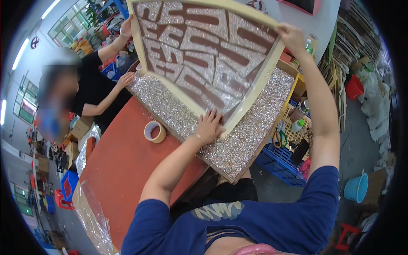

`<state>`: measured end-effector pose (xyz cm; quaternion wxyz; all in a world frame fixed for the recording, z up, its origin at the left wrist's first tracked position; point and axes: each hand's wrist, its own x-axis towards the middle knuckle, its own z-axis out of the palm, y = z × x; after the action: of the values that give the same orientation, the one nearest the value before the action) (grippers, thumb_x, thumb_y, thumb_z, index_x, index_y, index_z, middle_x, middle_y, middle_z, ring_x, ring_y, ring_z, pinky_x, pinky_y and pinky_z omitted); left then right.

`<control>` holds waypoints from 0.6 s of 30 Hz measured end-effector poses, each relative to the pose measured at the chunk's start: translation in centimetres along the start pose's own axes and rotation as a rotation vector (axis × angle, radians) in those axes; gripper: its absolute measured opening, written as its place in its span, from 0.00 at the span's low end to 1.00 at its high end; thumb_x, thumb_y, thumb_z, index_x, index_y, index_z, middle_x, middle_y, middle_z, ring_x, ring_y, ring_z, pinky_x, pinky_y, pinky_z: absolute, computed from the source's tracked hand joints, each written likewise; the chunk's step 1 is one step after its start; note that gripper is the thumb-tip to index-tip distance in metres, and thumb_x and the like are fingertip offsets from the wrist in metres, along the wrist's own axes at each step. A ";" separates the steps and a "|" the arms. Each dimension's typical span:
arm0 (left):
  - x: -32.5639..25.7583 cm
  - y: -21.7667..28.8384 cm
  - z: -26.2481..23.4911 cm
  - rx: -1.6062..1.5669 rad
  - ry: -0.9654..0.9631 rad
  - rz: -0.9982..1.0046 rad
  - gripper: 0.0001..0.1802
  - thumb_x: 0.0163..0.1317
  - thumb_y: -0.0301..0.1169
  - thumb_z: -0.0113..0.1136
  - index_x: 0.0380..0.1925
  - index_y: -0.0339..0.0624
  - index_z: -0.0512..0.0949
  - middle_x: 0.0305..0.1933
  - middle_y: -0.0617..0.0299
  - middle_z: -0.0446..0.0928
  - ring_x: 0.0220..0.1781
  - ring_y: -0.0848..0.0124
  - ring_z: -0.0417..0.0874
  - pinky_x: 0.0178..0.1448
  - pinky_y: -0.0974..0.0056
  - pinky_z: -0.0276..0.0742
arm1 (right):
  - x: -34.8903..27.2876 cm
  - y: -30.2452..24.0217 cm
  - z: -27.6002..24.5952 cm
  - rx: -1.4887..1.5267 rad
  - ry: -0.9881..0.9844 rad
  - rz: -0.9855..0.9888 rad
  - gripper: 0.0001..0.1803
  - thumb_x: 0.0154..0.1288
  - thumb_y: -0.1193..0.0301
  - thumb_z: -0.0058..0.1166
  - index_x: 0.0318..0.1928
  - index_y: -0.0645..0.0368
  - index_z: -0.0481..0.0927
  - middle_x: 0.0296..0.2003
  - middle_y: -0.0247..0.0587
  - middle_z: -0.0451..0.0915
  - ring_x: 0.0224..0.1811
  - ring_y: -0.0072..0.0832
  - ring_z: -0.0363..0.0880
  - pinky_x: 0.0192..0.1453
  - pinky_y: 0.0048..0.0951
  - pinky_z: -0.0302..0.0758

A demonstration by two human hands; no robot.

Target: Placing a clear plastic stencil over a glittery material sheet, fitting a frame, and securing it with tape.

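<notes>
A large brown patterned panel (221,55) with a cream border is tilted up over a tray (231,178) of glittering, bead-like bits (238,148). Sparkling bits cover much of its face in raised-looking shapes. My right hand (292,39) is closed on the panel's upper right corner, arm raised. On its lower corner rests my left hand (208,126), fingers apart and laid against the surface, just above the bits. A co-worker's hand (126,26) grips the far left edge; that person's other hand (126,80) is at the tray's left end.
A tape roll (155,131) lies on the red table (127,170), left of the tray. To the right, a blue crate (280,165) holds scissors (279,138) and bottles. A light blue bucket (356,188) stands on the floor. Stacked boards (352,38) fill the far right.
</notes>
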<state>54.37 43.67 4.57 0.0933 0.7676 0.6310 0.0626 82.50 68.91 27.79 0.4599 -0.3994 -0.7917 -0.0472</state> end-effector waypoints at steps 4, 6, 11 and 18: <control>3.2 -0.5 -1.4 0.067 -0.025 -0.107 0.41 0.62 0.54 0.48 0.68 0.40 0.51 0.72 0.40 0.44 0.74 0.45 0.45 0.73 0.43 0.42 | 5.4 -6.1 -4.6 -0.187 0.164 -0.319 0.12 0.63 0.65 0.47 0.33 0.60 0.78 0.29 0.54 0.78 0.34 0.50 0.78 0.35 0.44 0.73; 3.9 -1.0 -2.4 0.042 -0.004 -0.193 0.42 0.61 0.55 0.48 0.67 0.40 0.52 0.72 0.39 0.44 0.74 0.45 0.44 0.73 0.44 0.41 | 7.0 -9.1 -7.0 -0.252 0.192 -0.394 0.10 0.62 0.68 0.46 0.34 0.61 0.76 0.29 0.53 0.78 0.34 0.50 0.78 0.35 0.46 0.74; 5.4 2.0 -7.1 0.093 -0.041 -0.222 0.39 0.59 0.54 0.51 0.63 0.39 0.61 0.68 0.38 0.54 0.72 0.46 0.51 0.73 0.46 0.45 | 8.8 -7.1 -10.5 -0.723 -0.153 -0.649 0.10 0.60 0.77 0.39 0.43 0.57 0.70 0.31 0.48 0.80 0.33 0.46 0.81 0.37 0.47 0.76; 2.7 5.3 -23.0 -1.086 0.070 -0.222 0.44 0.58 0.64 0.47 0.65 0.43 0.61 0.67 0.48 0.61 0.67 0.45 0.62 0.64 0.50 0.65 | 12.0 -7.8 -12.1 -0.382 0.010 -0.450 0.14 0.67 0.62 0.44 0.46 0.53 0.77 0.34 0.49 0.80 0.36 0.49 0.79 0.36 0.43 0.74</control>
<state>55.09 46.80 28.09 0.4605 0.5357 0.5878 0.3943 82.48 65.38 46.15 0.3582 -0.2927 -0.8349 -0.2981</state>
